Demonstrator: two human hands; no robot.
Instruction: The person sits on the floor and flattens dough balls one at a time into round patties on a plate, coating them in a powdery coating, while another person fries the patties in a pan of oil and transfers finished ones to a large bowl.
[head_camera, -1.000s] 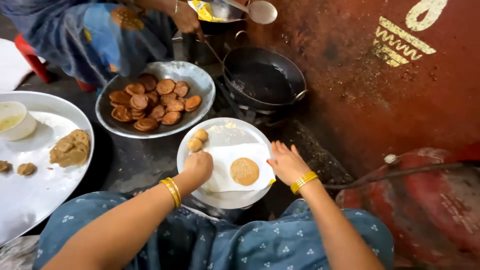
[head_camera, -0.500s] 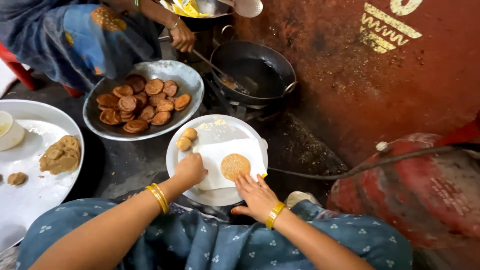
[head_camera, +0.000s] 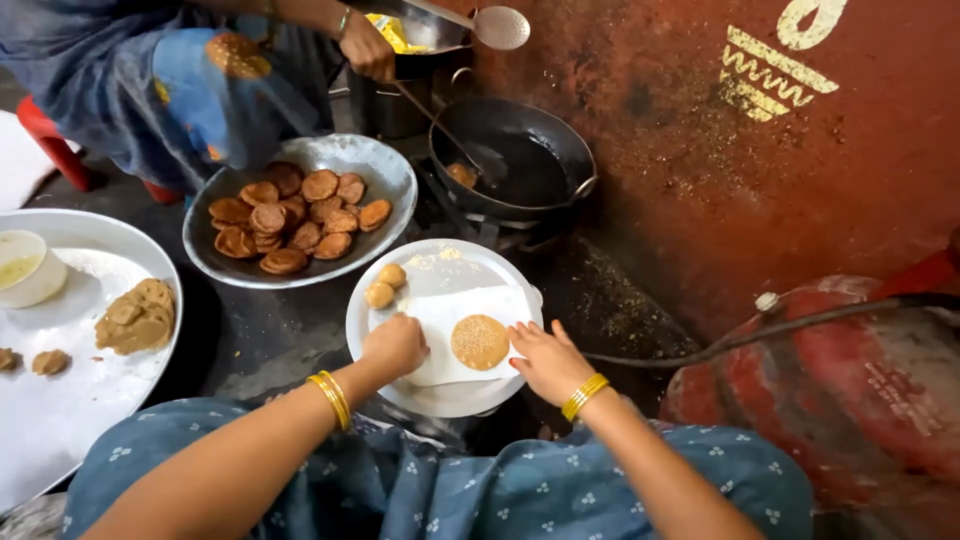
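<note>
A flat round dough disc (head_camera: 480, 341) is lying on a white sheet (head_camera: 440, 322) over a steel plate (head_camera: 400, 275), right betw. both hands. Left hand (head_camera: 394, 345) is pressing the sheet, fingers curled, prob. pinching it, can't tell. Right hand (head_camera: 548, 362) is touching the sheet's edge, fingers loose, holding nothing. Two dough balls (head_camera: 385, 285) are sitting just beyond the left hand. Further out, a bowl of fried discs (head_camera: 290, 222) and a black pan (head_camera: 515, 160).
</note>
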